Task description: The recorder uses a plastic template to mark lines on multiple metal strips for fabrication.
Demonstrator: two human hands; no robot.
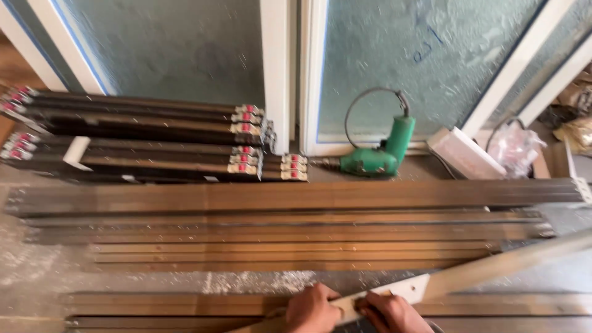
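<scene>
1. Dusty floor [37,265] strewn with sawdust, below white-framed frosted glass panels [172,49].
2. Brown wood-grain strips [296,228] lie side by side; dark bundled profiles [142,142] and a green electric drill [379,154] sit behind.
3. Left hand [311,310] and right hand [394,314] each close their grip on a pale strip [493,266], running from bottom centre up to the right.

Beyond the fingers, frosted glass panels [172,49] in white frames [275,68] lean at the back of a dusty grey floor [37,265]. A green drill [379,154] lies at their foot, with dark bundled profiles [135,142] to its left and a white box [465,154] and a plastic bag [515,148] to its right.
</scene>
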